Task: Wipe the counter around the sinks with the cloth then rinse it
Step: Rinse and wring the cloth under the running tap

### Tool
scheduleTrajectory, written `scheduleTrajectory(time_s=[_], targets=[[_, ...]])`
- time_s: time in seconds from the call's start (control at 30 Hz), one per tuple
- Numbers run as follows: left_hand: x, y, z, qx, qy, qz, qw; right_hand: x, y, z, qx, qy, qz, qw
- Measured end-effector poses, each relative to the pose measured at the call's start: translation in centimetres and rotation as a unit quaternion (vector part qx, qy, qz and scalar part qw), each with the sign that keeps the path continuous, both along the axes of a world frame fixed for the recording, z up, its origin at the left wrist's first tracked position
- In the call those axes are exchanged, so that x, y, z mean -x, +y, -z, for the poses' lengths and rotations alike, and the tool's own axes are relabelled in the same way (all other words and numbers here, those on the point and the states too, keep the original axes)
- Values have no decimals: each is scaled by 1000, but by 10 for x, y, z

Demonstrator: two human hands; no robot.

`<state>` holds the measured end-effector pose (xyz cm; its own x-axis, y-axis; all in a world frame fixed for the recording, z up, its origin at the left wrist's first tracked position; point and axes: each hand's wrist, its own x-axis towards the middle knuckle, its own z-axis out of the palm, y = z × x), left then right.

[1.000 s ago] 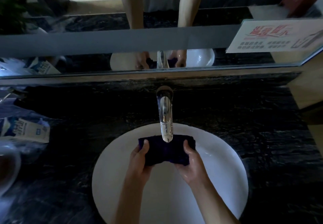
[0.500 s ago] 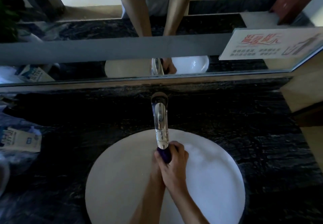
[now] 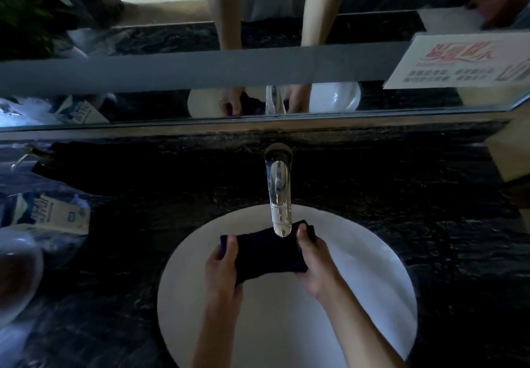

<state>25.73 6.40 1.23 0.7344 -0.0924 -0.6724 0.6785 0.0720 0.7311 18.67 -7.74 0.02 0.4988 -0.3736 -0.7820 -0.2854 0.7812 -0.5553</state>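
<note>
**Spreading the cloth back out beneath the spout**

Since half a second ago we are pulling our hands apart again: then they were bunched together around the cloth right under the tap, and now they are opening it out flat between them, much as we had it a second ago.

We are holding the dark cloth [image 3: 265, 248] stretched over the white sink [image 3: 372, 296], just below the tip of the chrome tap [image 3: 279, 195]. Our left hand [image 3: 222, 264] is pinching the cloth's left end, thumb lying on top and fingers curled underneath. Our right hand [image 3: 314, 261] is gripping the right end the same way, thumb pressing down on the far corner. Holding it by both ends is keeping the widest face turned up toward the spout, which we judge is the point: more of the fabric is getting exposed for rinsing. Whether water is running we cannot tell; no stream is plainly showing.

We are keeping the cloth inside the basin's rim, so drips are falling into the sink and not onto the dark marble surface [image 3: 415, 195] we are meant to have wiped. A carton [image 3: 54, 214] and a plastic bag are lying well off to the left, and the mirror [image 3: 172, 74] behind the tap is reflecting our arms.
</note>
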Motion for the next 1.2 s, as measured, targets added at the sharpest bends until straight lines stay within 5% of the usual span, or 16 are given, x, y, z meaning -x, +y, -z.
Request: scheduleTrajectory(time_s=[0.13, 0.47, 0.9, 1.07, 1.2], targets=[[-5, 8, 5, 51, 15, 40, 998, 10, 0, -7, -43, -32, 28, 998], [1, 6, 13, 7, -9, -13, 1000, 10, 13, -6, -62, -25, 59, 996], [23, -34, 17, 123, 80, 34, 989, 32, -34, -22, 54, -22, 65, 996], [23, -50, 13, 129, 40, 64, 989, 39, -36, -20, 41, -53, 116, 991], [23, -56, 11, 96, 11, 37, 995, 20, -8, -12, 99, -54, 66, 991]])
